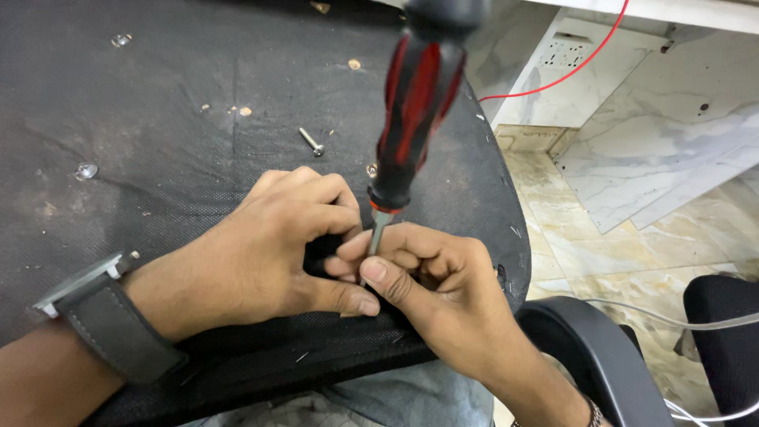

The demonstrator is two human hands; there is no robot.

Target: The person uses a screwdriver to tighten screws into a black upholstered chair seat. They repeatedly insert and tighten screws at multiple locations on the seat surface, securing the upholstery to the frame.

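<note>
A screwdriver [415, 111] with a red and black handle stands nearly upright over the black fabric underside of a chair seat [158, 119]. My right hand [431, 289] pinches its metal shaft low down between thumb and fingers. My left hand [269, 253] is curled right beside it, thumb pressed on the fabric and fingertips touching the spot under the tip. The tip itself is hidden by my fingers. A grey watch sits on my left wrist [107, 316].
A loose screw [311, 142] lies on the fabric beyond my hands. Shiny fasteners [85, 170] dot the left of the seat. A black chair armrest [589, 348] is at lower right, over a marble tile floor [632, 237]. A red wire [577, 67] runs near a wall socket.
</note>
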